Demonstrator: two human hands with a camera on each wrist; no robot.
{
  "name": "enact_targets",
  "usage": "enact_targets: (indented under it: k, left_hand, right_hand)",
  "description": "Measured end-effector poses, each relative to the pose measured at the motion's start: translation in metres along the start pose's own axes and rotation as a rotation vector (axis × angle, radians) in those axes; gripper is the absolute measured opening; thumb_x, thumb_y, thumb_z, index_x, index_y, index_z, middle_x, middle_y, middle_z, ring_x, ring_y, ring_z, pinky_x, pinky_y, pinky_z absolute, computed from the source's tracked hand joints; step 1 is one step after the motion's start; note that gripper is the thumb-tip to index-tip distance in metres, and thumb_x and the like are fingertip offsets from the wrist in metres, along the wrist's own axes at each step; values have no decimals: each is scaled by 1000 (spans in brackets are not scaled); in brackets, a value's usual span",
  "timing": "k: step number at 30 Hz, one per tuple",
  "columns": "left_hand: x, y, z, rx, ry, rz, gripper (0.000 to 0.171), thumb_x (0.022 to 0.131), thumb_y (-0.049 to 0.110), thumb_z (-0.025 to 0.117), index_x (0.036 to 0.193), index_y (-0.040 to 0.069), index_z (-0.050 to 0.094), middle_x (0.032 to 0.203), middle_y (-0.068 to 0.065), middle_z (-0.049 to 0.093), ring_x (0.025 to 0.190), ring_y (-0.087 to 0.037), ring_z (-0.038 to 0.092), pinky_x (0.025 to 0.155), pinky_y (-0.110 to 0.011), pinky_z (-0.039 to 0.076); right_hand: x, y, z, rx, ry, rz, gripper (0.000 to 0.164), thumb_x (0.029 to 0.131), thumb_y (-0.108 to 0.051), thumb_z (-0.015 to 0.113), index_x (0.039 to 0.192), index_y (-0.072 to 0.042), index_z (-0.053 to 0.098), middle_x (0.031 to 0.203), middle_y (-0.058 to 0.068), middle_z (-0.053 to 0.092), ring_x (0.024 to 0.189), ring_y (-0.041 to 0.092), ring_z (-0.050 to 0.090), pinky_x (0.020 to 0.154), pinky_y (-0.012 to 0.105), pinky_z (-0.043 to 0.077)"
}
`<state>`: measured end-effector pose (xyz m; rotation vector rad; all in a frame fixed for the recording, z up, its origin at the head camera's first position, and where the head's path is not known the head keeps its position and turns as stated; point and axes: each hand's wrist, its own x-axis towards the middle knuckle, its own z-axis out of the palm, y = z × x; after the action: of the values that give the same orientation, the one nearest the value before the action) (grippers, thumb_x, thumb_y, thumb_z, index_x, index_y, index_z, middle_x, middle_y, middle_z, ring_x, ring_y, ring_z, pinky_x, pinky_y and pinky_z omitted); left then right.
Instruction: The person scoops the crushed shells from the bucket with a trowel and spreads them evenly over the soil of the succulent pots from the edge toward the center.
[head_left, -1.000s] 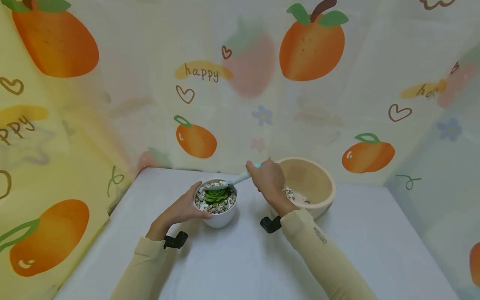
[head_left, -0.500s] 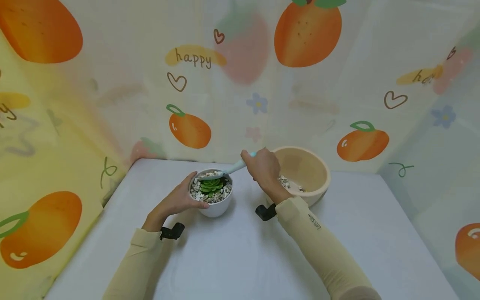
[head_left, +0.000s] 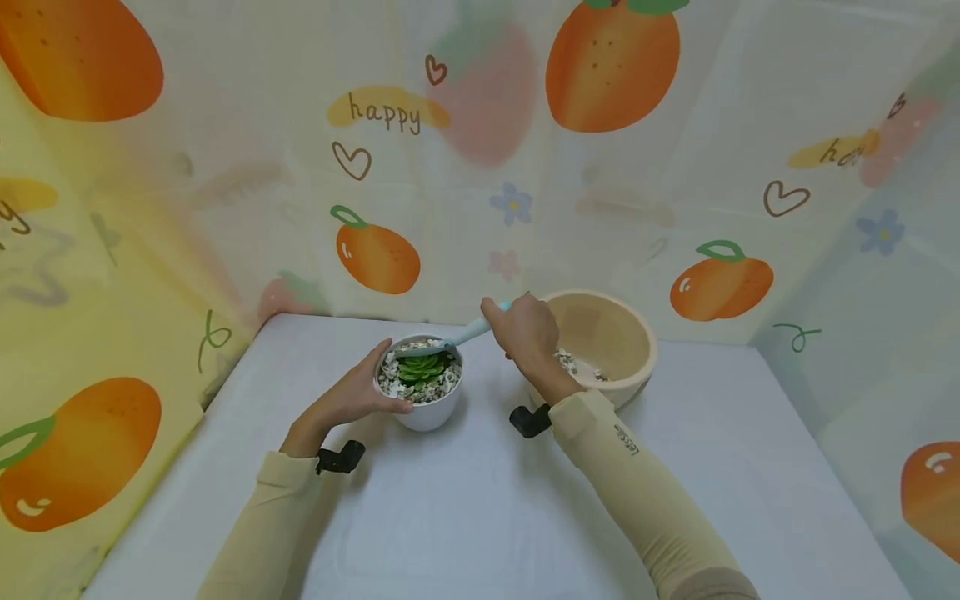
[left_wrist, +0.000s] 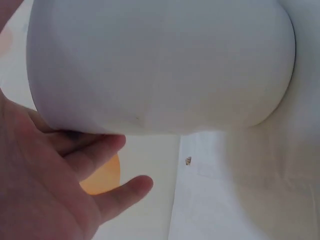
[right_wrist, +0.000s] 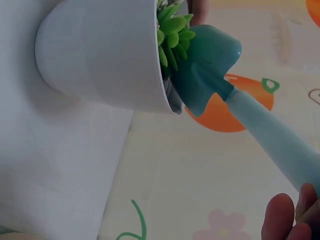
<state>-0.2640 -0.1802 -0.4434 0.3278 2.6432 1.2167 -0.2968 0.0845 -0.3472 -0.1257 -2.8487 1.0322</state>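
Note:
A white plant pot (head_left: pixel 427 414) stands on the table, filled with pale pebbles (head_left: pixel 397 385) around a green succulent (head_left: pixel 423 369). My left hand (head_left: pixel 352 393) grips it from the left, thumb on the near side and fingers at the far rim. In the left wrist view two fingers of that hand extend beside the pot wall. My right hand (head_left: pixel 528 332) holds the handle of a pale blue-green hand trowel (right_wrist: pixel 272 137). Its darker blade (right_wrist: pixel 212 57) reaches over the rim, tip beside the succulent's leaves and partly hidden behind the pot's edge in the right wrist view.
A larger beige bowl-like pot (head_left: pixel 641 350) stands at the back right, behind the right wrist, with some pebbles (head_left: pixel 567 361) inside. A stray pebble (left_wrist: pixel 188 160) lies on the white tablecloth (head_left: pixel 435 517). Fruit-printed sheets (head_left: pixel 615 183) hang behind and at both sides.
The head view has tilted and shifted slightly, so everything appears higher and a little further left. The hands, the trowel and the plant pot keep nearly the same places relative to one another.

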Motion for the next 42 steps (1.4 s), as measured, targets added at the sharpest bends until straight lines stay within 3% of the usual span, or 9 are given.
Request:
enact_targets:
  k: [13,21,24,27,31,37,42]
  left_hand:
    - [0,0,0,9,13,11,125,70,44,86,155,1,5,159,-26,18,144,-44,26,113,-63,26]
    - [0,-1,1,-1,11,15,126,70,44,85,156,2,4,159,-26,17,144,-45,25,113,-64,26]
    - [-1,0,1,-3,7,5,126,70,44,85,156,3,3,160,-26,16,144,-45,24,113,-64,26]
    - [-1,1,1,-9,3,1,126,70,44,85,156,4,3,160,-25,15,144,-45,24,113,-64,26]
    - [-1,2,0,-3,3,1,125,70,44,85,156,3,3,160,-26,16,144,-45,25,113,-64,26]
    - [0,1,-1,-9,-1,-9,126,70,44,85,156,3,3,160,-25,16,144,-44,24,113,-64,26]
    - [0,3,-1,-34,-9,-10,125,70,42,85,156,2,3,160,-25,16,145,-43,23,115,-62,24]
  right_hand:
    - [-3,0,2,11,23,-28,54,87,-52,51,47,-16,51,41,2,54,37,18,56,33,23,27]
    - [-5,1,5,-2,93,-56,56,87,-54,54,47,-19,38,45,-5,35,41,13,33,38,24,20]
    - [-6,1,6,23,96,-77,55,89,-53,55,50,-18,40,45,-5,36,40,12,34,38,23,22]
    - [-7,0,6,107,51,-90,50,90,-51,59,56,-15,48,47,-1,52,39,11,48,39,23,32]
    - [-5,-2,3,237,-43,-74,42,88,-48,66,68,-11,58,60,12,69,49,24,66,44,23,43]
    - [-3,-1,-1,372,-142,-41,39,83,-43,75,75,-8,59,69,21,70,50,24,65,50,26,51]
    - [-3,2,-3,477,-198,-24,32,82,-34,78,81,-6,63,62,10,66,49,15,61,52,26,53]
